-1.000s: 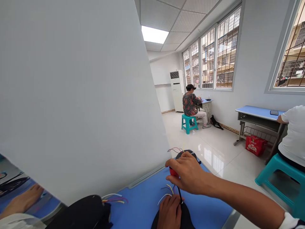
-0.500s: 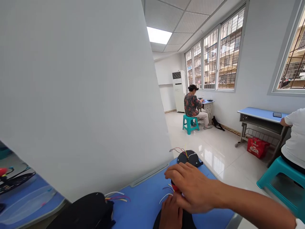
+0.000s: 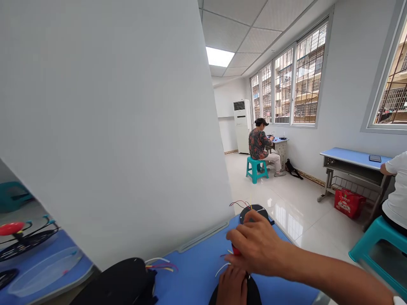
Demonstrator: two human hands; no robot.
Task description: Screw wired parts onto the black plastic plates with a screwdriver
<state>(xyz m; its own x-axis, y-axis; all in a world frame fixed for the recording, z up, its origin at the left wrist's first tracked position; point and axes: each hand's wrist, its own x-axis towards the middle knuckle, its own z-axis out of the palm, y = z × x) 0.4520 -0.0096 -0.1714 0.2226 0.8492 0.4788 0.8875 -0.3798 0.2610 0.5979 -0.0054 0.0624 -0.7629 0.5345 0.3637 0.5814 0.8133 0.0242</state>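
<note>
My right hand (image 3: 259, 245) is closed around a red handle (image 3: 235, 250), which looks like a screwdriver's; its tip is hidden. It works just above and beyond my left hand (image 3: 232, 286). The left hand lies with fingers together on a black disc (image 3: 254, 292), gripping it against the blue desk (image 3: 197, 264). White and coloured wires (image 3: 222, 269) stick out at the disc's far side. Past my right hand rests another black disc (image 3: 262, 208) with red, yellow and white wires, partly covered by the hand.
Stacked black discs (image 3: 111, 281) with wires lie at the desk's left. A white wall (image 3: 143, 148) rises along the desk. Beyond it, another desk holds a red-topped piece (image 3: 12, 228). One person (image 3: 259, 140) sits by the windows, another (image 3: 396, 186) at the right.
The whole view has shifted slightly, with the room now lower and to the right. My right hand has turned a little on the red handle, its fingers more curled. The left hand stays on the disc.
</note>
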